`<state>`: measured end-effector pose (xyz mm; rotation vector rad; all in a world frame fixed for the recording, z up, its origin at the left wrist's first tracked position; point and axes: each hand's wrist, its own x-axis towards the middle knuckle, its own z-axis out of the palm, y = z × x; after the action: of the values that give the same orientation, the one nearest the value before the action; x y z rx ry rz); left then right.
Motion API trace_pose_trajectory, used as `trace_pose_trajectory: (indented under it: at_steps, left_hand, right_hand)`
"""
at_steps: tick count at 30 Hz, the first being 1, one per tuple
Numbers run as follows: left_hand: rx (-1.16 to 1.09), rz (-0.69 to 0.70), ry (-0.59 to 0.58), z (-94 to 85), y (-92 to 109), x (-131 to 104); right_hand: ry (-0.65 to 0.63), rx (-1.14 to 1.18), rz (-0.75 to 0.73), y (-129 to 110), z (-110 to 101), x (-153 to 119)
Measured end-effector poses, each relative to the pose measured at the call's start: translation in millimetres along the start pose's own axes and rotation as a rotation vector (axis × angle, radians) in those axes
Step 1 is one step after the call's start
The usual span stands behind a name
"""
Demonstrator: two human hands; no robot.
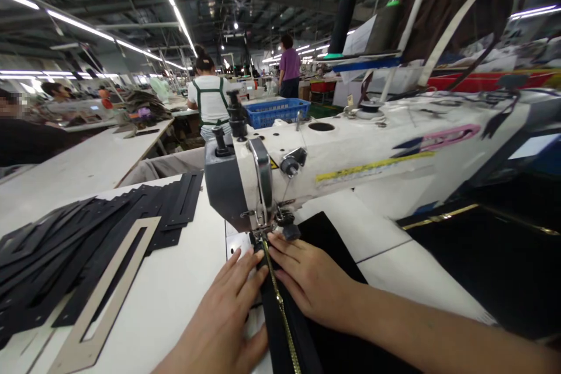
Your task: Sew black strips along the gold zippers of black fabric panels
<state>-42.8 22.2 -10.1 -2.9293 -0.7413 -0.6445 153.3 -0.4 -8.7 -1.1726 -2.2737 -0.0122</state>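
Note:
A white sewing machine [372, 152] stands before me, its presser foot and needle area down on black fabric [337, 339]. A gold-toothed zipper [284, 318] on black tape runs from under the foot toward me. My left hand [230, 304] lies on the left side of the tape, fingers stretched out close to the foot. Flat on the black fabric at the zipper's right edge rests my right hand [311, 277], its fingertips near the needle. Neither hand is wrapped around anything. The exact stitching point is partly hidden by the foot.
Left of the machine lie many black slotted pieces [109, 228] in a fanned pile, with a beige slotted frame [118, 280] on top. More black fabric with gold zipper [491, 257] lies at right. Thread cones [344, 23], a blue basket [276, 112] and co-workers [210, 93] are beyond.

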Motion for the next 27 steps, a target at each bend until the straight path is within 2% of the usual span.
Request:
trace_pose_trajectory:
  at_steps: [4, 12, 21, 24, 27]
  left_hand:
    - [-0.031, -0.024, -0.094, -8.6, 5, 8]
    - [-0.085, -0.100, -0.163, -22.1, 16, 18]
    - [-0.008, -0.100, -0.134, -14.5, 7, 13]
    - [-0.009, -0.055, -0.147, -15.5, -1, 15]
    - [0.036, 0.063, -0.174, -17.4, -10, 18]
  right_hand:
    - [-0.027, -0.012, -0.016, 0, -1, 0]
    - [-0.058, -0.030, -0.044, 3, -2, 0]
    - [-0.042, 0.070, -0.015, 6, -11, 6]
    - [-0.091, 0.122, -0.006, 6, -17, 6]
    - [-0.114, 0.147, -0.007, 7, -20, 5]
